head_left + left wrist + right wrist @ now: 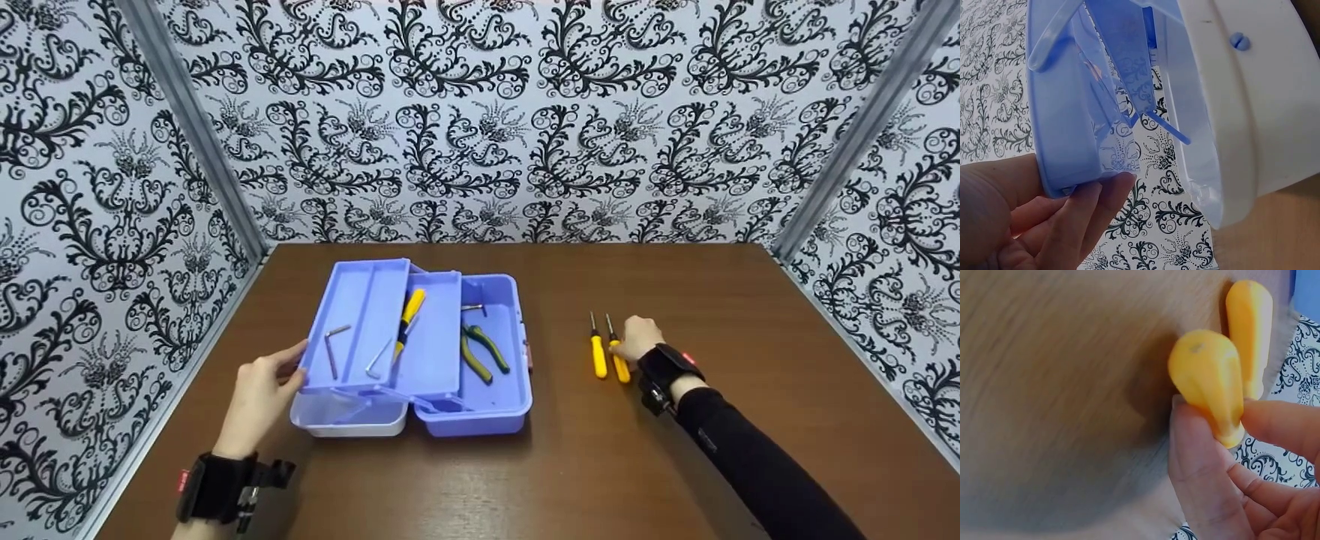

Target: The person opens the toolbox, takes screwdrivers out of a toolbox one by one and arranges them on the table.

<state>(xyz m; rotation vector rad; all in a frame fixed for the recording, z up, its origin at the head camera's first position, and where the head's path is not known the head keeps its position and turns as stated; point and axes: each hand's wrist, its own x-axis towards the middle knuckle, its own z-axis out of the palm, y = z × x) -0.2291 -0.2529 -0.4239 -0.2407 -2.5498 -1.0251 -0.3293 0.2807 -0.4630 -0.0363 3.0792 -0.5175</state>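
Observation:
My left hand (259, 386) grips the left edge of the upper tray (371, 292) of an opened blue toolbox (476, 427). In the left wrist view, thumb and fingers pinch the corner of that tray (1067, 129). To the right of the box, my right hand (639, 337) pinches a yellow-handled screwdriver (621, 367) by its handle, thumb on one side and a finger on the other, as the right wrist view shows. A second yellow screwdriver (598, 356) lies just left of it on the table.
An L-shaped hex key (331, 354) and another bent metal tool (379, 360) lie in the upper tray. The middle tray holds a yellow-and-black screwdriver (414, 304). Green-handled pliers (487, 349) lie in the box bottom. A whitish lid (360, 430) sits below the trays. Patterned walls (480, 150) enclose the brown table (570, 480).

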